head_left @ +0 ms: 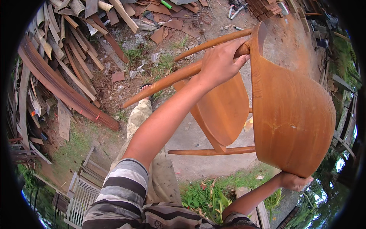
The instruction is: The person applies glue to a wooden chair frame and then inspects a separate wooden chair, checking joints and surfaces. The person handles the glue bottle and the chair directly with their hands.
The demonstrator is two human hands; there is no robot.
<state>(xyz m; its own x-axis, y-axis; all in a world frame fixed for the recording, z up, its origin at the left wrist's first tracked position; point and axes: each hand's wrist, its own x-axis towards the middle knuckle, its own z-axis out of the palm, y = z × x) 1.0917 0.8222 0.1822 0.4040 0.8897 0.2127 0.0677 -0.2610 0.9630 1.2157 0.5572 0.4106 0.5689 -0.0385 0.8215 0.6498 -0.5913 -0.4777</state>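
Observation:
A brown wooden chair [293,118] is held up tipped over in front of me, its broad curved backrest to the right and its tapered legs pointing left. Between the legs and the backrest shows the smooth seat [225,110]. My left hand [225,61] is closed around the upper rear part of the frame, where a round leg meets the backrest side. At the backrest's lower edge, my right hand [293,181] grips the rim from below; some of its fingers are hidden. A few pale marks and grain lines run across the backrest.
Scrap boards and poles [76,49] are heaped at the left, with a long curved beam [65,84] on them. Stacked reddish wood pieces [263,8] lie far right. A slatted bench [82,194] stands lower left, and green plants [206,196] grow near my right arm.

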